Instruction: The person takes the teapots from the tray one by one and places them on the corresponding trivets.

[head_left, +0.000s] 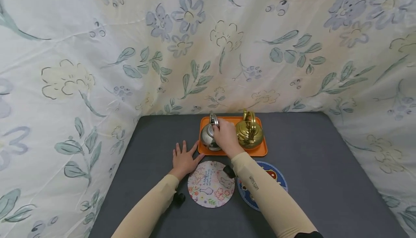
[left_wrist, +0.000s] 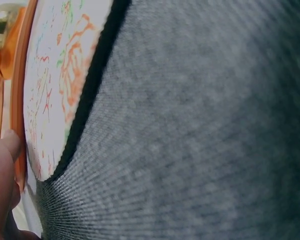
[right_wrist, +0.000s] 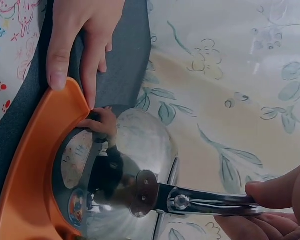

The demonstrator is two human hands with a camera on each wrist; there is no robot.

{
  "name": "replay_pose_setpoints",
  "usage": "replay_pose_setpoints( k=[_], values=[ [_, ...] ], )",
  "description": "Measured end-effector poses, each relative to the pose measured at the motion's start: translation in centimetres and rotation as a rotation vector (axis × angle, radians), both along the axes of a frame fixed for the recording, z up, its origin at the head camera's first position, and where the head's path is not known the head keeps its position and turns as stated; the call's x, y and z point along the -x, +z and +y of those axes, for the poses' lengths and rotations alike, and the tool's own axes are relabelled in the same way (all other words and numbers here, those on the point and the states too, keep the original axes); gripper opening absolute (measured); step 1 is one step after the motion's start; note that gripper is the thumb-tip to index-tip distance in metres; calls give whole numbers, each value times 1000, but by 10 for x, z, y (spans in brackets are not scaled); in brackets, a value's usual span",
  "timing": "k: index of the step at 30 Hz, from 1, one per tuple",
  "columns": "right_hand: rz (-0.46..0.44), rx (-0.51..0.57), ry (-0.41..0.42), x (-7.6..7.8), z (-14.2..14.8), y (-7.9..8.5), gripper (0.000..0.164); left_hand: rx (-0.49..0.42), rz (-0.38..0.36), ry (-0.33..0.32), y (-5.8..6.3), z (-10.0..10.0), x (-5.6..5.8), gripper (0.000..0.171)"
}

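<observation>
My right hand [head_left: 226,137] grips the arched handle [right_wrist: 210,201] of a shiny silver kettle [head_left: 206,138], thumb on one side and curled fingers on the other. The kettle is at the left half of an orange tray [head_left: 260,152], its body close to the tray's inner wall. A gold kettle [head_left: 249,137] stands on the tray's right half with its handle up. My left hand [head_left: 184,161] lies with fingers spread on the dark table, thumb and index finger touching the tray's near-left corner. In the right wrist view that thumb [right_wrist: 59,70] meets the orange rim.
In front of the tray lies a round pink-and-white floral mat [head_left: 211,191]. A round blue mat [head_left: 279,176] sits to its right, partly under my right forearm. Floral cloth [head_left: 201,57] hangs behind and beside the dark grey table [head_left: 312,158].
</observation>
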State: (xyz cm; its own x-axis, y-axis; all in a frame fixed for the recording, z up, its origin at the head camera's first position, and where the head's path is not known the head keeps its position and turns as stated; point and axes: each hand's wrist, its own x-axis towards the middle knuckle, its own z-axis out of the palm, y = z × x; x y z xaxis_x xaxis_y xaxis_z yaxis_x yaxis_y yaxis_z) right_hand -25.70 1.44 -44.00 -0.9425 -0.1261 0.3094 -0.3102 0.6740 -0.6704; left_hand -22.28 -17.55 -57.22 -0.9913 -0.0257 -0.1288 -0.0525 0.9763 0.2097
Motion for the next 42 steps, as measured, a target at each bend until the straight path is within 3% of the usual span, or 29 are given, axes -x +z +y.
replay_pose_setpoints(
  k=[21, 29, 42],
  values=[
    [71, 48, 25, -38, 10, 24, 20, -45, 6, -18, 6, -3, 1, 74],
    [95, 53, 42, -55, 15, 21, 23, -41, 3, -27, 7, -3, 4, 76],
    [92, 92, 72, -85, 26, 21, 28, -33, -2, -9, 9, -1, -5, 65]
  ],
)
